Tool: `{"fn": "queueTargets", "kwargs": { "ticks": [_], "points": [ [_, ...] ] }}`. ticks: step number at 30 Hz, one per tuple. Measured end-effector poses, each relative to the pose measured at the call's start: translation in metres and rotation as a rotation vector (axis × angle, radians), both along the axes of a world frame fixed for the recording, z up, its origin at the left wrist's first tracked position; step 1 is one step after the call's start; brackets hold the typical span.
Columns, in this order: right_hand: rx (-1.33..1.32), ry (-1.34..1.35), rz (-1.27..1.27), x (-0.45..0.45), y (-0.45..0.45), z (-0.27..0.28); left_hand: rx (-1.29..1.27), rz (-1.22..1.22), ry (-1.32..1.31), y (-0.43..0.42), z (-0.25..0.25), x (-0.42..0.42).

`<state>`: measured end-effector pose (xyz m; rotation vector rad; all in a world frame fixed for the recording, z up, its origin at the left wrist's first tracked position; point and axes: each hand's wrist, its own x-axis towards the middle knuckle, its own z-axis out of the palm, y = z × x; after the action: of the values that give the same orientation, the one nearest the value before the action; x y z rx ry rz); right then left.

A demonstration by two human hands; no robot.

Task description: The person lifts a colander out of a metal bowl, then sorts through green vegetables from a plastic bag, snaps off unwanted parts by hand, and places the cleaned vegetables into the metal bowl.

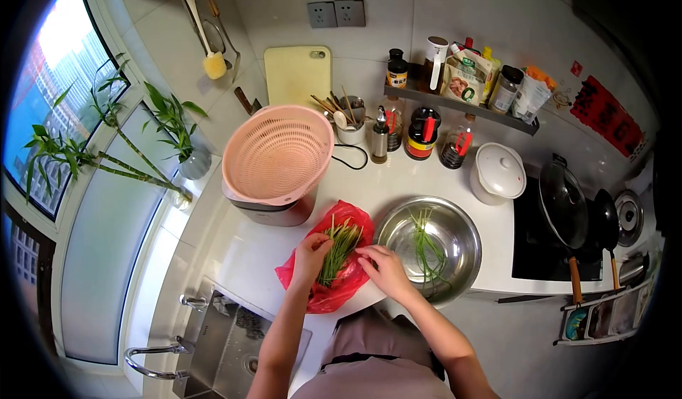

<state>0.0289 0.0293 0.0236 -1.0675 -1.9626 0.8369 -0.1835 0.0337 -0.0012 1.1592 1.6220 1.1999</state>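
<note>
A red plastic bag [343, 294] lies open on the white counter, with a bundle of thin green stalks [341, 251] inside it. My left hand [311, 253] is at the left side of the bundle, fingers curled in; what they pinch, if anything, is too small to make out. At the bag's right edge is my right hand [382, 265], its fingers bent towards the bag and their hold unclear. Right of the bag stands a steel bowl [462, 246] with some loose green stalks [426, 246] in it.
A pink colander [277, 154] sits on an appliance behind the bag. The sink [234, 349] is at the lower left. A white lidded pot [499, 174] and a stove [529, 250] are at the right. Bottles stand along the wall beneath a shelf [462, 108].
</note>
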Motion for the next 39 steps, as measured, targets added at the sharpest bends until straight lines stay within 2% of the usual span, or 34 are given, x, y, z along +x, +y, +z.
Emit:
{"fn": "queueTargets", "kwargs": {
  "ticks": [3,10,11,15,20,22,24,26,28,32,34,35,37,39],
  "points": [
    [-0.080,0.034,0.033,-0.012,0.004,0.013,0.011,0.018,0.016,-0.003,0.017,-0.001],
    [-0.138,0.248,0.007,-0.031,0.001,0.028,0.007,-0.091,-0.208,-0.008,0.061,0.014],
    [-0.210,0.281,-0.005,-0.032,0.001,0.032,0.016,-0.118,-0.233,-0.008,0.065,0.016],
    [-0.357,0.402,-0.024,-0.027,0.006,0.037,0.149,-0.206,-0.077,-0.005,0.075,0.025],
    [-0.400,0.544,0.016,-0.014,0.013,0.034,0.062,-0.213,-0.232,-0.005,0.091,0.037],
    [-0.532,0.595,0.073,-0.009,0.011,0.044,0.090,-0.234,-0.225,-0.003,0.090,0.037],
    [-0.557,0.613,0.100,-0.005,0.008,0.051,0.119,-0.251,-0.216,-0.001,0.094,0.038],
    [-0.580,0.633,0.126,-0.004,0.008,0.052,0.003,-0.372,-0.391,0.000,0.106,0.040],
    [-0.592,0.630,0.160,-0.003,0.007,0.051,0.018,-0.402,-0.397,0.002,0.110,0.042],
    [-0.545,0.583,0.126,-0.001,0.004,0.051,0.065,-0.404,-0.426,0.004,0.105,0.043],
    [-0.306,0.420,-0.021,0.003,-0.001,0.066,0.092,-0.375,-0.418,0.002,0.110,0.046],
    [-0.306,0.420,-0.021,0.003,-0.002,0.068,0.120,-0.343,-0.412,0.001,0.113,0.048],
    [-0.117,0.459,-0.075,0.001,-0.004,0.071,0.145,-0.334,-0.371,-0.001,0.119,0.052],
    [-0.129,0.479,-0.071,0.001,-0.006,0.081,0.167,-0.326,-0.331,-0.004,0.123,0.060]
  ]
}}
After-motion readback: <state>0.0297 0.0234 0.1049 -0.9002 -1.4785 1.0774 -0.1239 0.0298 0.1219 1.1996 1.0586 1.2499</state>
